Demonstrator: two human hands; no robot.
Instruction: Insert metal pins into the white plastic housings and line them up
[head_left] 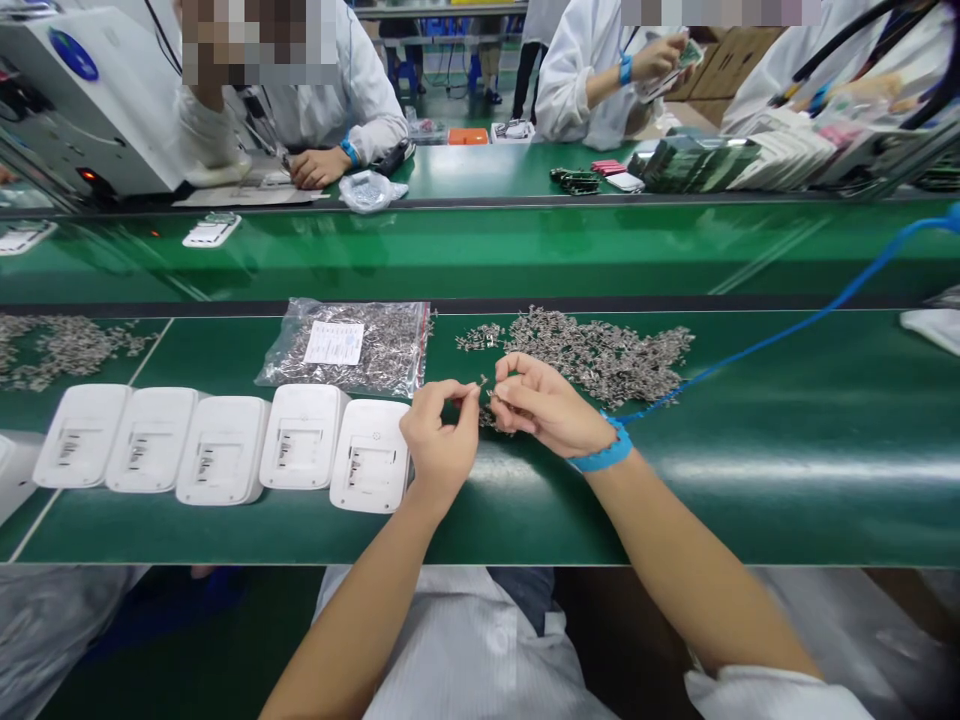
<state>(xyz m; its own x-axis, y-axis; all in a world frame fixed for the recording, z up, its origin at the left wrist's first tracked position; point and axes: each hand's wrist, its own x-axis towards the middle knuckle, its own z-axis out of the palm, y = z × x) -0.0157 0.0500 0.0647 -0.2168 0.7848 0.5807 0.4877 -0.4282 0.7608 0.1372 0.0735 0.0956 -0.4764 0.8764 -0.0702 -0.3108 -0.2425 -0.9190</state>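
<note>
My left hand (442, 430) pinches a small metal clip (482, 381) between thumb and fingertip. Close beside it, my right hand (544, 405) is closed in a pinch on another tiny metal clip, mostly hidden by the fingers. A blue wrist strap (604, 448) circles my right wrist. Just beyond the hands spreads a loose pile of small metal clips (600, 350). Left of it lies a clear plastic bag (397, 345) full of similar clips, with a white label. White plastic housings (371, 455) stand in a row, the nearest one right by my left hand.
A blue cord (787, 335) runs from my wrist strap to the upper right. More clips (67, 345) lie at the far left. Across the green conveyor (480, 240), co-workers sit near stacked circuit boards (697, 160) and a white machine (97, 100). A white housing part (211, 230) rests on the conveyor.
</note>
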